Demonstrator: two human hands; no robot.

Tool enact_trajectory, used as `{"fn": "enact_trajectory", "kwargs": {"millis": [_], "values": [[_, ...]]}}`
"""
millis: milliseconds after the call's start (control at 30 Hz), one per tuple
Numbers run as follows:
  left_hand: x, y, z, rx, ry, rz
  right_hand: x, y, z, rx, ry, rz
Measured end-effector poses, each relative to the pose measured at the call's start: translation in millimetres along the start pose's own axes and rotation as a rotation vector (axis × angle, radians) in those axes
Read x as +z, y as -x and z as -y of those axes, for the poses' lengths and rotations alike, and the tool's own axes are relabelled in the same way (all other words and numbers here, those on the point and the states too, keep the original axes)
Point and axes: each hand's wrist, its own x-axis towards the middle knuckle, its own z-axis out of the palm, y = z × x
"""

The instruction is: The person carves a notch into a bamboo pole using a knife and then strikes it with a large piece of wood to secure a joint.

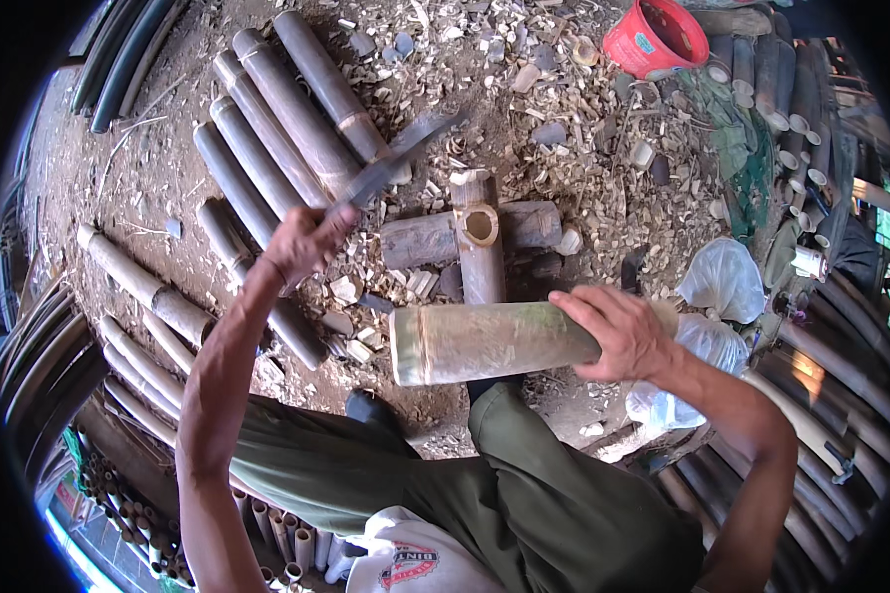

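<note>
My left hand is closed around the handle of a machete, whose dark blade slants up and to the right, slightly blurred. The handle is mostly hidden by the fingers. In my right hand, a thick greenish-tan bamboo section lies almost level above my knees, gripped near its right end. Its cut left end faces my left side. Just beyond it, a bamboo piece with a round hole rests across a short log on the ground. The machete is apart from the bamboo section.
Several cut bamboo lengths lie side by side at the upper left. Wood chips cover the dirt floor. A red bucket stands at the top right. Clear plastic bags and stacked bamboo poles are on the right.
</note>
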Motion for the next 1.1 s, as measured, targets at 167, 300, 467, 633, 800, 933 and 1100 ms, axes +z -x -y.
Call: {"fn": "enact_trajectory", "kwargs": {"millis": [167, 300, 467, 633, 800, 933, 1100], "values": [[-40.2, -27.8, -23.5, 0.199, -0.696, 0.018, -8.3, 7.8, 11.3, 0.431, -0.484, -0.093], [-31.3, -21.9, -42.7, 0.21, -0.818, 0.098, -40.6, -0.4, 10.1, 0.508, -0.782, -0.351], [-31.5, -15.2, -41.5, 0.192, -0.874, 0.047, -63.5, -11.8, 5.1, 0.551, -0.683, -0.5], [-26.4, -11.2, -38.1, 0.094, -0.973, 0.01, -46.9, -30.9, 1.2, 0.418, -0.698, -0.579], [-14.7, -7.1, -42.8, 0.051, -0.859, -0.01, 5.2, -45.2, -19.4, 0.446, -0.035, -0.321], [-15.2, -12.0, -36.9, -0.015, -0.896, 0.035, -18.2, -54.7, -22.5, 0.477, -0.058, -0.336], [-15.7, -18.2, -32.8, -0.027, -0.876, 0.082, 9.5, -50.4, -27.1, 0.265, -0.084, -0.654]]}}
